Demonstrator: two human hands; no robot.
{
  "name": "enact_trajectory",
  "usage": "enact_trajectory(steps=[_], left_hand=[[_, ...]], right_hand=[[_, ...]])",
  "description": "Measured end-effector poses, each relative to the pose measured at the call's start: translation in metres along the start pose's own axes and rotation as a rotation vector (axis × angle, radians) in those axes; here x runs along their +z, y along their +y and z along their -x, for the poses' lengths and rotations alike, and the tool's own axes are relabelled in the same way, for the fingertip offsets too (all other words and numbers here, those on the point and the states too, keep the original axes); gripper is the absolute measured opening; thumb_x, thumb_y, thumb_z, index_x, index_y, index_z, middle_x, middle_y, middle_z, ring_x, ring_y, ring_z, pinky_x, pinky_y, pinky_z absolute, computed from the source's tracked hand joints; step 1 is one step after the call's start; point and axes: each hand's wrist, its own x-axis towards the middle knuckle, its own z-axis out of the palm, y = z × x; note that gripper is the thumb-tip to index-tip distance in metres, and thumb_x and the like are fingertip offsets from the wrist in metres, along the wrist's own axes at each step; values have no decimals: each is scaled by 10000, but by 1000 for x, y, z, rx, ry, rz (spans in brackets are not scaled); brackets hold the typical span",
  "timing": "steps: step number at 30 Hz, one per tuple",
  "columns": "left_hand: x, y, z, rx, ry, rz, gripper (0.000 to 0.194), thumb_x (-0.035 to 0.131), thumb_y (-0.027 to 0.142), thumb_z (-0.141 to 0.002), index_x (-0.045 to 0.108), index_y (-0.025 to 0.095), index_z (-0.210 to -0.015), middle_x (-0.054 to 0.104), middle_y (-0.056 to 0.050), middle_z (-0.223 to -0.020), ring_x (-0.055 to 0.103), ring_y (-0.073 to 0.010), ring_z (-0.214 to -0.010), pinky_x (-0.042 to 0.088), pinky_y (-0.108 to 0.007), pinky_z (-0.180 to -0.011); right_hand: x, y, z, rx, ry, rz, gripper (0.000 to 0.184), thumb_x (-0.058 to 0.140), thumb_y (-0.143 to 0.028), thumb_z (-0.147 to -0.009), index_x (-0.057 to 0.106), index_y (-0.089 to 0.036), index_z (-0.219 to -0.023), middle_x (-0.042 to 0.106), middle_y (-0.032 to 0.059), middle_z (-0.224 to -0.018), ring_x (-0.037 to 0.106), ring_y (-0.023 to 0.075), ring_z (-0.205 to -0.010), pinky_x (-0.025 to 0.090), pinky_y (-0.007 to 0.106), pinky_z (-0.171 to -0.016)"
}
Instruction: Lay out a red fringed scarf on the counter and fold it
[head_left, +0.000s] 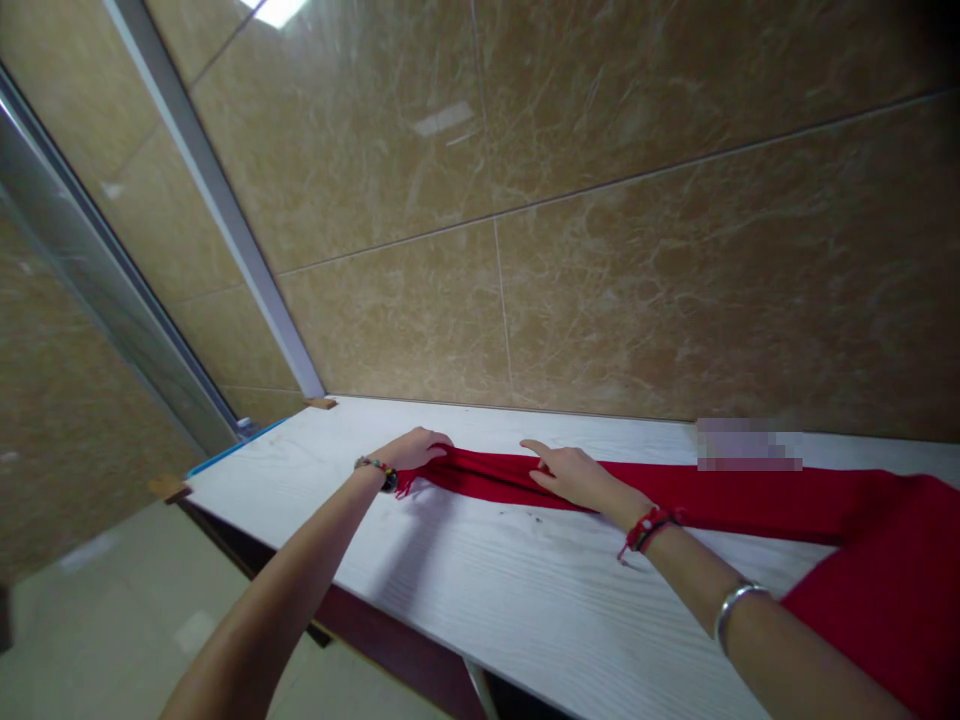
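Note:
A long red scarf point(720, 490) lies stretched along the back of a white wood-grain table point(495, 590), widening into a bunched mass at the right. My left hand point(414, 448) is closed on the scarf's fringed left end. My right hand point(571, 472) lies flat on the cloth a little to the right, fingers stretched out and pressing it down. A beaded bracelet is on my left wrist; red string and a silver bangle are on my right arm.
A beige marble-tile wall point(600, 250) rises directly behind the table. A metal frame point(217, 200) and glass panel stand at the left. The table's left edge point(225, 455) drops to a tiled floor. A blurred patch sits on the table's back edge.

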Motion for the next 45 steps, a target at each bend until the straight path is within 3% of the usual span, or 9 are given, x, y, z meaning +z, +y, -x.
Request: enact_trajectory(steps=[3, 5, 9, 12, 17, 24, 30, 37, 45], left_hand=[[4, 4, 4, -7, 23, -103, 275, 410, 200, -835, 548, 216, -1073, 658, -24, -916, 601, -152, -823, 430, -224, -726], [10, 7, 12, 17, 54, -226, 324, 406, 166, -830, 490, 212, -1139, 640, -38, -960, 599, -159, -824, 437, -236, -712], [25, 9, 30, 236, 44, -388, 321, 377, 118, -845, 500, 260, -1105, 501, -32, -1227, 557, -153, -952, 433, -240, -770], [35, 6, 39, 331, 66, -430, 235, 395, 162, -858, 553, 247, -1010, 460, -35, -1269, 524, -169, -1015, 440, -261, -798], [44, 5, 35, 290, 152, -467, 210, 437, 251, -851, 561, 190, -1009, 510, -87, -1187, 532, -195, -1004, 444, -329, -843], [40, 10, 19, 196, 51, -475, 176, 422, 128, -831, 579, 162, -902, 532, -87, -1127, 568, -176, -910, 455, -310, -798], [26, 11, 35, 61, 94, -174, 187, 416, 57, -716, 547, 173, -781, 496, -45, -1150, 569, -123, -809, 449, -239, -748], [12, 5, 24, -39, 190, -19, 197, 400, 67, -693, 522, 176, -804, 583, -17, -827, 538, -133, -777, 425, -237, -747], [13, -4, 14, -90, 207, -20, 200, 379, 91, -726, 516, 185, -836, 596, -22, -843, 552, -141, -783, 435, -260, -752]], right_hand=[[6, -12, 5, -95, 32, 40, 506, 486, -370, -811, 405, -161, -1264, 625, 118, -1030, 575, 231, -928, 424, 309, -761], [14, -19, 6, -135, 41, 130, 461, 499, -293, -807, 434, -157, -1242, 613, 121, -1037, 556, 238, -946, 424, 318, -764], [28, -22, 4, -207, 85, 241, 499, 420, -98, -809, 354, -146, -1301, 623, 106, -955, 563, 206, -879, 430, 301, -727], [31, -19, 4, -294, 104, 244, 549, 404, -67, -806, 298, -184, -1332, 624, 79, -922, 569, 187, -837, 433, 285, -698], [27, -15, 6, -309, 142, 157, 573, 370, -32, -802, 295, -243, -1329, 615, 57, -936, 581, 151, -829, 433, 247, -686], [22, -18, 9, -302, 135, 187, 528, 402, -52, -808, 372, -281, -1282, 590, 71, -1030, 599, 168, -797, 442, 251, -625], [18, -20, 11, -333, 108, 190, 462, 432, -89, -820, 439, -308, -1227, 575, 79, -1084, 603, 175, -815, 446, 265, -658], [19, -31, 10, -259, 99, 186, 287, 455, -243, -836, 531, -218, -1111, 557, 105, -1115, 596, 194, -834, 449, 272, -647], [26, -20, 1, -204, 129, 96, 437, 377, -57, -812, 455, -217, -1212, 585, 82, -1099, 592, 165, -873, 447, 261, -713]])
